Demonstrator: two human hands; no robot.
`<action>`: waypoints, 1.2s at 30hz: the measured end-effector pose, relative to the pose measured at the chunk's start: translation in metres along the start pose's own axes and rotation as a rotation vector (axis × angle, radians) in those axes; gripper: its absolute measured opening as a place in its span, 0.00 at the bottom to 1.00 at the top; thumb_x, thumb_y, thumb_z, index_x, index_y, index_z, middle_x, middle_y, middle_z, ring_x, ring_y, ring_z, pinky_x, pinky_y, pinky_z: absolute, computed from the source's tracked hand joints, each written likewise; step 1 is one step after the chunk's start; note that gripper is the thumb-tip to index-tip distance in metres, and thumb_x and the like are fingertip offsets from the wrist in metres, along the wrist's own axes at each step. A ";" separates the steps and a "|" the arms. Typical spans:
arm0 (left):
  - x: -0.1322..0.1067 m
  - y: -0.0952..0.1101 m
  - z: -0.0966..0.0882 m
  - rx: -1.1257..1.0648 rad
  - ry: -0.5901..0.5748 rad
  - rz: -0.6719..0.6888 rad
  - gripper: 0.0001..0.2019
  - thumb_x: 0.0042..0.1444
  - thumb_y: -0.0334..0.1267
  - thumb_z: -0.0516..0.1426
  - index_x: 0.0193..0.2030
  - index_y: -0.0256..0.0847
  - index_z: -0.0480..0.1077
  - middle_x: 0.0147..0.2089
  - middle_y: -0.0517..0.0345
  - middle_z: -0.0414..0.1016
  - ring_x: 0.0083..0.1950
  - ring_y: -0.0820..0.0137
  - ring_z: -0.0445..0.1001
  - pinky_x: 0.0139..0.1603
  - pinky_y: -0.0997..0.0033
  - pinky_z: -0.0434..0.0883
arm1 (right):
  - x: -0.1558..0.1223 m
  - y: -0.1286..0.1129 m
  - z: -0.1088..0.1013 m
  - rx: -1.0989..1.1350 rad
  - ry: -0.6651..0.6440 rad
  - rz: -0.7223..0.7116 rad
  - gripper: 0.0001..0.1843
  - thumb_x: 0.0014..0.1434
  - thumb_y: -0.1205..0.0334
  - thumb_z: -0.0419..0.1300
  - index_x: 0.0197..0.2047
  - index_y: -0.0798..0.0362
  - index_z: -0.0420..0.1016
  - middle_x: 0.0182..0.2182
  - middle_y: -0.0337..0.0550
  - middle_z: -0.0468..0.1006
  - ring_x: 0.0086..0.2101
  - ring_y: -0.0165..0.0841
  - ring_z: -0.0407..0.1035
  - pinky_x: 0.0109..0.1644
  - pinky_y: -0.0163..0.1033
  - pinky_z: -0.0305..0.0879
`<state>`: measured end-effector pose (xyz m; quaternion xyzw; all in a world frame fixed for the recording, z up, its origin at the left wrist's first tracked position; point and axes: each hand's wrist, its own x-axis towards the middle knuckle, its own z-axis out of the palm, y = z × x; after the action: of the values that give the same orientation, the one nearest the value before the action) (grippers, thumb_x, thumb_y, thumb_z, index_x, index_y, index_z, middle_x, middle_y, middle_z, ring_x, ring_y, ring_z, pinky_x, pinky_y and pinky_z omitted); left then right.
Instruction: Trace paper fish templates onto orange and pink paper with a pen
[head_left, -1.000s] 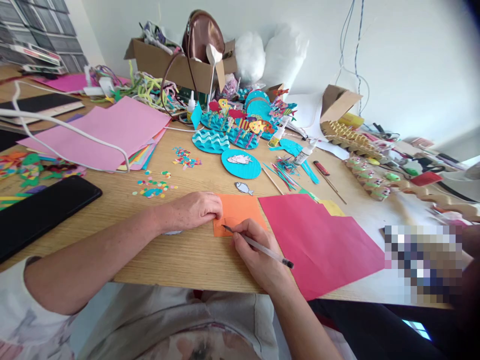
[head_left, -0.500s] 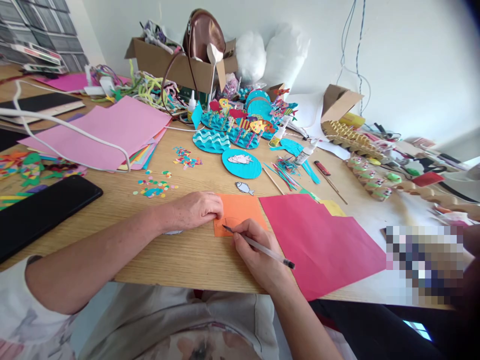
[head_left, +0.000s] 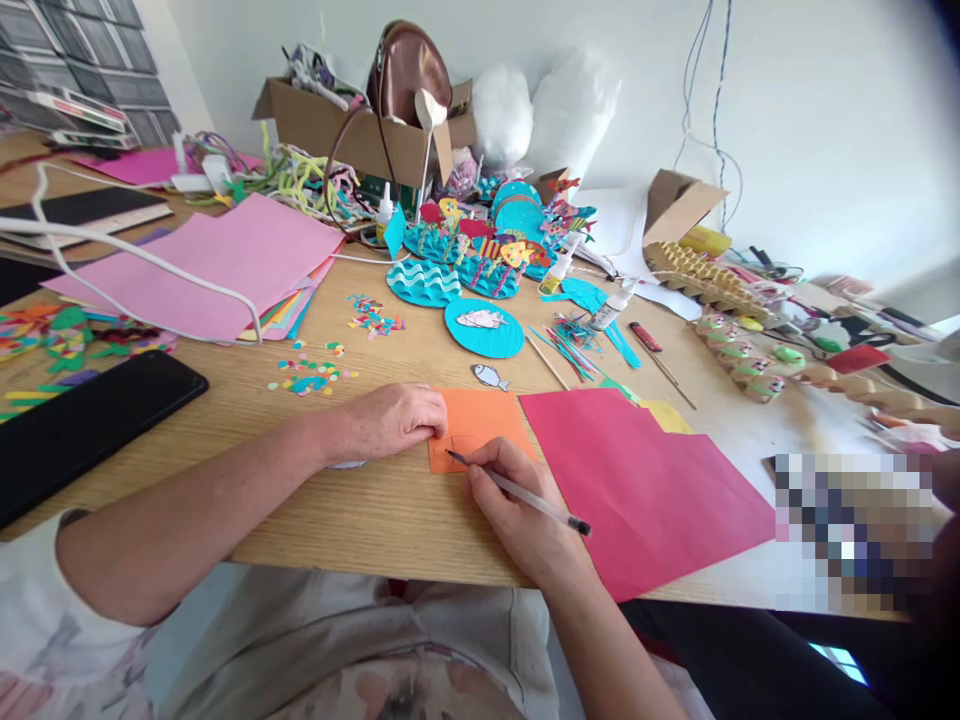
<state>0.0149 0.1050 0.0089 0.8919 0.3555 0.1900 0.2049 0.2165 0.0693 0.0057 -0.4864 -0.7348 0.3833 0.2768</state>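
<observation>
On table (head_left: pixel 390 525), orange paper (head_left: pixel 480 413) lies beside red sheet (head_left: pixel 637 490). Right hand (head_left: pixel 526 530) grasps pen (head_left: pixel 536 501), tip at paper. Left hand (head_left: pixel 386 417), fingers curled, rests on paper's left side; cannot tell if pinching.

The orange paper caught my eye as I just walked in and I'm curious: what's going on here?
A person sits at the table, the right hand holding a pen with its tip at some dark lines on the orange paper. The left hand rests at that paper's left edge. A red sheet lies just to the right, and a small grey fish cutout lies beyond the orange paper.
</observation>
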 end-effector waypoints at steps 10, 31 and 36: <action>-0.001 -0.006 0.002 -0.020 0.014 0.016 0.09 0.56 0.26 0.51 0.31 0.36 0.71 0.34 0.57 0.73 0.38 0.73 0.70 0.41 0.76 0.64 | -0.026 0.011 -0.010 0.061 0.251 -0.205 0.05 0.57 0.68 0.53 0.35 0.50 0.67 0.24 0.34 0.72 0.25 0.26 0.67 0.28 0.29 0.62; 0.001 0.015 -0.055 0.195 0.182 -0.084 0.12 0.58 0.32 0.46 0.37 0.38 0.70 0.38 0.56 0.74 0.40 0.72 0.72 0.41 0.74 0.66 | -0.067 0.022 -0.029 -0.155 0.290 -0.368 0.06 0.59 0.68 0.51 0.37 0.50 0.68 0.24 0.37 0.73 0.23 0.26 0.68 0.27 0.29 0.62; 0.012 0.007 -0.061 0.249 0.139 -0.188 0.12 0.57 0.33 0.47 0.39 0.37 0.70 0.39 0.56 0.74 0.41 0.70 0.72 0.41 0.73 0.66 | -0.063 0.023 -0.026 -0.122 0.319 -0.425 0.07 0.59 0.67 0.50 0.37 0.50 0.69 0.23 0.36 0.70 0.21 0.26 0.66 0.25 0.29 0.60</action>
<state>-0.0029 0.1232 0.0659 0.8580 0.4713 0.1858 0.0846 0.2717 0.0233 -0.0012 -0.3915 -0.7892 0.1900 0.4334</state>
